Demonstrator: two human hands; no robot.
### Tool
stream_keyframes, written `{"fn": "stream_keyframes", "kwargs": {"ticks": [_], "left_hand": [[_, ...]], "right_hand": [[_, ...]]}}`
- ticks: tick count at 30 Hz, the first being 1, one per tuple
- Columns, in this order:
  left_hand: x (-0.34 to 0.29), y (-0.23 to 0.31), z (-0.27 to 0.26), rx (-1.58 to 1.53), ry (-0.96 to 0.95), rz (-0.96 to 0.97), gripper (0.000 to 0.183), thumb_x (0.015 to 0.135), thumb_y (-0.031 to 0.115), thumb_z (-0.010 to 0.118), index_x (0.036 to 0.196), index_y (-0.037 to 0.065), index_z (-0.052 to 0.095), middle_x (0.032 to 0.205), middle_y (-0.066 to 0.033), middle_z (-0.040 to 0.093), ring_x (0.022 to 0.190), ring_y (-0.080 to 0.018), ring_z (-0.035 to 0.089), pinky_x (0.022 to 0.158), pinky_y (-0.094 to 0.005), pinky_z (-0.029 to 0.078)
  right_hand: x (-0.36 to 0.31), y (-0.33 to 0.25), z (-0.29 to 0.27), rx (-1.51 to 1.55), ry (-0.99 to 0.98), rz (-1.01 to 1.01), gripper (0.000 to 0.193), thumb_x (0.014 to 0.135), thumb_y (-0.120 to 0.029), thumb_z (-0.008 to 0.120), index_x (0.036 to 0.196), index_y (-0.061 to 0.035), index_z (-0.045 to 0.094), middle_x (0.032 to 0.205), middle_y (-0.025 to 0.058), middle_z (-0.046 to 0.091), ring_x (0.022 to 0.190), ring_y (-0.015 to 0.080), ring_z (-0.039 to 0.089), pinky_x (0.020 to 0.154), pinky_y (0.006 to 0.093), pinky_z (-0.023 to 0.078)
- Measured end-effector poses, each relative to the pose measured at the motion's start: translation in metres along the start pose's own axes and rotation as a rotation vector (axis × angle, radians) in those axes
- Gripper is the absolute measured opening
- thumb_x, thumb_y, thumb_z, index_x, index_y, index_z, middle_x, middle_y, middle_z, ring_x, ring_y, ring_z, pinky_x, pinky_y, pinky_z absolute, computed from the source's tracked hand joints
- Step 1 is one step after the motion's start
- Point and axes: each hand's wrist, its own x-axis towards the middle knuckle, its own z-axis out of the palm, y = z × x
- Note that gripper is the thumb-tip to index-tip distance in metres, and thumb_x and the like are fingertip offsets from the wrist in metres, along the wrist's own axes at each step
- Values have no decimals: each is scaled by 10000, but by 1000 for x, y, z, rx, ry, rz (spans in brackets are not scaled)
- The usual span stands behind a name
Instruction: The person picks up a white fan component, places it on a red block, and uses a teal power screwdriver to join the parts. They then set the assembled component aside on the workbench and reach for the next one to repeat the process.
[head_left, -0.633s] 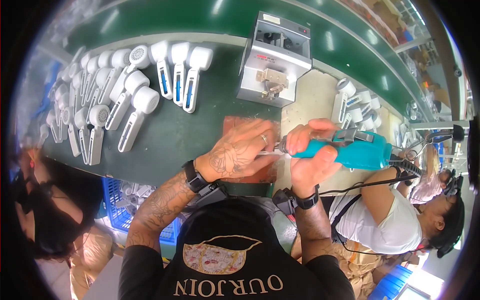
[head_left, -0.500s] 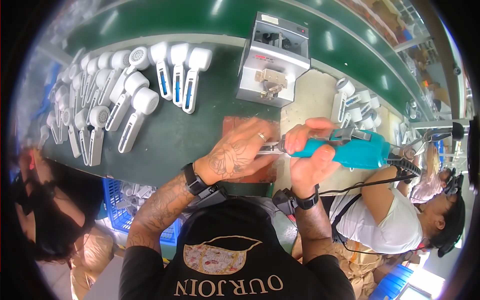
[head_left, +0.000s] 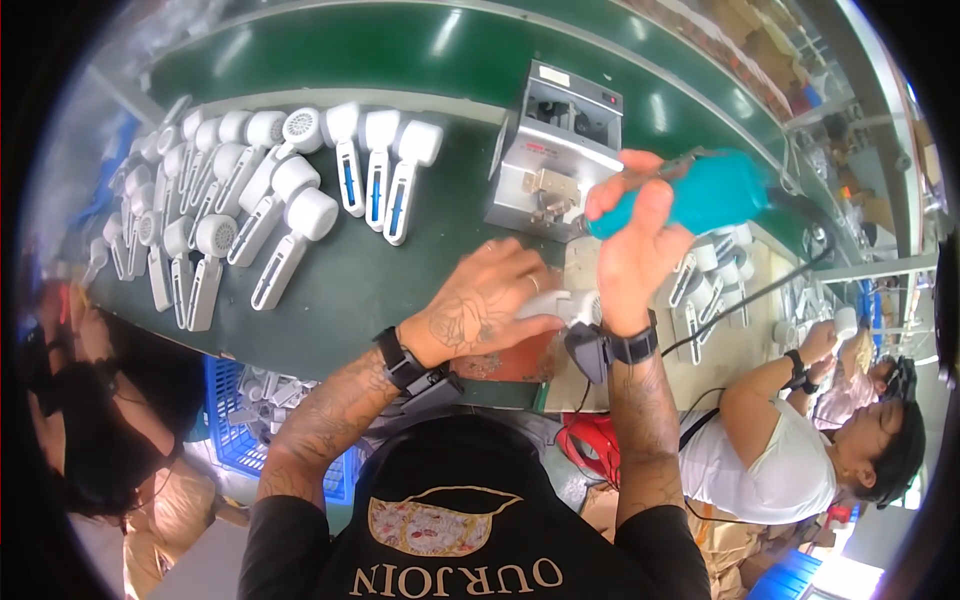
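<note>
My right hand [head_left: 640,225] is wrapped round a teal electric screwdriver [head_left: 705,195], raised and tilted. Its tip is near the front right corner of a grey metal screw feeder [head_left: 555,150]; whether they touch I cannot tell. Below, my left hand [head_left: 490,305] grips a white handheld shower head [head_left: 550,303] by its handle, over a reddish-brown pad [head_left: 515,362] on the bench. My right wrist hides part of that shower head.
Several white shower heads [head_left: 310,215], some with blue strips in the handles, lie at the left of the green bench [head_left: 380,300]. More [head_left: 710,270] lie at the right on a pale board [head_left: 645,365]. A black cable [head_left: 745,305] trails from the right. Co-workers sit on both sides; a blue crate [head_left: 235,440] stands below.
My right hand has lifted the screwdriver up and away from the shower head toward the screw feeder. My left hand keeps hold of the shower head. The view has shifted slightly.
</note>
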Motion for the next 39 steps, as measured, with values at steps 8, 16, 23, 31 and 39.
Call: {"fn": "stream_keyframes", "kwargs": {"ticks": [8, 16, 23, 31, 39], "left_hand": [[-6, -6, 2, -65, 41, -26, 371, 770, 210, 757, 1119, 107, 684, 1058, -67, 616, 981, -296, 566, 928, -424, 461], [-9, -8, 3, 8, 87, -31, 376, 779, 242, 770, 1122, 110, 691, 1034, -66, 622, 965, -294, 568, 902, -417, 472], [-4, -6, 5, -13, 89, 13, 323, 838, 262, 719, 1110, 95, 669, 1008, -68, 640, 922, -285, 566, 879, -410, 470], [-4, -3, 2, -5, 56, -9, 318, 842, 267, 719, 1106, 97, 670, 1016, -56, 651, 930, -281, 569, 880, -406, 470], [-1, -1, 0, 49, 16, 3, 346, 862, 275, 700, 1153, 96, 639, 1036, -58, 618, 943, -277, 558, 854, -412, 458]], "right_hand": [[16, 32, 16, -71, -82, -95, 296, 1042, -305, 536, 1018, -12, 568, 709, 43, 577, 632, 135, 577, 580, 278, 452], [-9, 4, 10, -127, -97, 151, 303, 1044, -275, 517, 1052, 22, 572, 692, 59, 568, 584, 145, 550, 551, 279, 444], [-31, -7, -26, -46, -72, 114, 458, 1016, -405, 565, 1098, 45, 532, 705, 73, 562, 617, 169, 566, 550, 292, 451], [-38, 1, -25, -2, -92, 136, 463, 1007, -427, 577, 1063, 30, 523, 702, 70, 556, 614, 175, 560, 561, 308, 462], [-42, 12, -26, 56, -105, 147, 383, 1028, -375, 554, 960, -2, 504, 706, 73, 529, 613, 174, 526, 584, 327, 456]]}}
